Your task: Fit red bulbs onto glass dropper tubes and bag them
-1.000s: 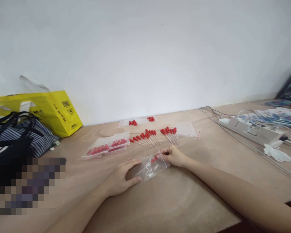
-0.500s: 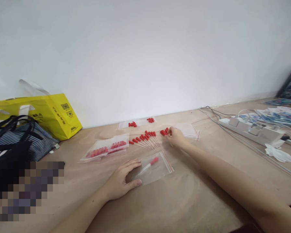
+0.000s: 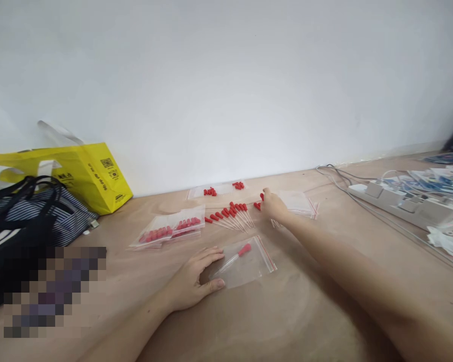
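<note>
My left hand (image 3: 192, 279) lies on the table with thumb and fingers spread, their tips on the near left edge of a clear zip bag (image 3: 254, 271). Inside that bag is one dropper (image 3: 244, 249) with a red rubber bulb and a clear tube. Farther off, my right hand (image 3: 274, 205) is closed, its fingertips pinching the red bulb of a dropper (image 3: 262, 196). Most of that dropper is hidden by the hand. Other tubes stick out below the hand. To its left, several loose droppers (image 3: 232, 213) lie fanned out, bulbs pointing away.
Filled bags (image 3: 156, 234) of droppers are stacked at left, and another bag (image 3: 194, 192) with red bulbs lies by the wall. Flat bags (image 3: 298, 201) sit beyond my right hand. A power strip (image 3: 377, 198) with cables is at right; a yellow bag (image 3: 94, 176) and striped bag (image 3: 70, 216) stand left.
My right hand has shifted slightly away from me over the droppers, and more tubes now show under it. My left hand stays on the bag. The whole view has shifted slightly.
</note>
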Motion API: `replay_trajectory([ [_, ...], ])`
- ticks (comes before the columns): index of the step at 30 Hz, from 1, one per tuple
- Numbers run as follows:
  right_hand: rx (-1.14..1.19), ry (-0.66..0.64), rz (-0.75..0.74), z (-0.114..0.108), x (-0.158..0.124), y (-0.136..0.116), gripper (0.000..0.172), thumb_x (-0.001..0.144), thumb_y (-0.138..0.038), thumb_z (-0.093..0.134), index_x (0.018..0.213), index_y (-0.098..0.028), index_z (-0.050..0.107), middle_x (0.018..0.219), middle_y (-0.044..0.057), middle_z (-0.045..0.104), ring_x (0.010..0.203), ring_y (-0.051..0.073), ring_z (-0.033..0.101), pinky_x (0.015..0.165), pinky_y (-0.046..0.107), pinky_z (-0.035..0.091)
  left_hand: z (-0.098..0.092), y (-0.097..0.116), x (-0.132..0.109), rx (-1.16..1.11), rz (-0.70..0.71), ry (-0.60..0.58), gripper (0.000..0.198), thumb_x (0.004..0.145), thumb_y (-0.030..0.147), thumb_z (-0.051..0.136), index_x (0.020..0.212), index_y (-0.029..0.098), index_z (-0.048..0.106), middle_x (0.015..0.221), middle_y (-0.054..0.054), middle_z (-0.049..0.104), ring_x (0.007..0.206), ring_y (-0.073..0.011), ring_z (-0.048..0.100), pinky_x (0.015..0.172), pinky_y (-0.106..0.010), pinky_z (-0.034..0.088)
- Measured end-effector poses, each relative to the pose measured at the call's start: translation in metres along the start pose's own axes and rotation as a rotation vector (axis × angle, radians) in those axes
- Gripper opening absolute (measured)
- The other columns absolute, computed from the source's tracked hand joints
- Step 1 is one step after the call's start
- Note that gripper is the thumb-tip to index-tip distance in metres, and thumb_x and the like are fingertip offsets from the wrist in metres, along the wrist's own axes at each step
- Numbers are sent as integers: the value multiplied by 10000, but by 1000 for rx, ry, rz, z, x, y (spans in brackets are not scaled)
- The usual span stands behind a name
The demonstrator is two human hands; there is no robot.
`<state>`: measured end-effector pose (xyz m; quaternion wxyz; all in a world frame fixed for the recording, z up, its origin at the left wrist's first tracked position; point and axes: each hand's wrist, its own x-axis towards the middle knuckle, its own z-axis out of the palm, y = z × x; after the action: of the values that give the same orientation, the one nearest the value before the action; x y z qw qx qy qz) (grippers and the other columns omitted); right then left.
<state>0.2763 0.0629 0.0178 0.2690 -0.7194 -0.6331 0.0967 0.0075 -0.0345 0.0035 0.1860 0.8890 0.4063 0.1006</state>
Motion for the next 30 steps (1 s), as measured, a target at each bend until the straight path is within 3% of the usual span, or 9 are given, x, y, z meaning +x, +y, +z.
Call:
replay_trajectory([
  [3, 149, 16, -76, -11, -18, 9, 409, 791, -180, 412, 1186, -147, 313, 819, 53, 583, 762, 154, 581, 669, 246, 425, 0, 1, 0, 3, 2, 6, 516, 766, 497, 485, 1203, 227, 441, 1312, -49, 416, 1218, -229, 347, 1004, -406, 301],
  [7, 725, 67, -51, -6, -52, 26, 373, 764, -274, 416, 1110, -178, 315, 631, -52, 482, 469, 105, 506, 459, 230, 421, 0, 1, -1, 15, -11, 2, 527, 763, 512, 483, 1207, 232, 438, 1311, -47, 418, 1218, -232, 346, 1008, -412, 293],
  [14, 1177, 3, 190, 16, -84, 22, 284, 702, -230, 497, 919, -227, 314, 626, -54, 491, 514, 113, 541, 497, 261, 482, 1, -1, 0, 11, -22, 2, 546, 765, 518, 478, 1228, 238, 410, 1320, -41, 406, 1229, -229, 328, 1017, -412, 277],
  [17, 1222, -23, 186, 15, -86, 19, 259, 698, -240, 488, 895, -228, 320, 635, -50, 500, 509, 112, 541, 491, 265, 479, 1, -1, 0, 14, -24, 6, 546, 762, 520, 480, 1229, 246, 407, 1317, -38, 411, 1226, -230, 334, 1012, -412, 286],
  [24, 1025, 183, 68, -2, -73, 43, 338, 678, -270, 499, 958, -203, 322, 576, -78, 480, 486, 98, 501, 476, 235, 438, -2, 2, 0, 23, -34, -8, 551, 766, 525, 468, 1226, 226, 408, 1324, -44, 400, 1231, -223, 328, 1020, -406, 277],
  [30, 1159, 46, 208, 6, -84, 28, 252, 687, -222, 495, 882, -215, 334, 587, -70, 503, 493, 91, 513, 479, 220, 446, 0, 2, -1, 23, -37, 2, 547, 763, 526, 471, 1229, 249, 405, 1326, -35, 399, 1230, -233, 329, 1014, -414, 284],
])
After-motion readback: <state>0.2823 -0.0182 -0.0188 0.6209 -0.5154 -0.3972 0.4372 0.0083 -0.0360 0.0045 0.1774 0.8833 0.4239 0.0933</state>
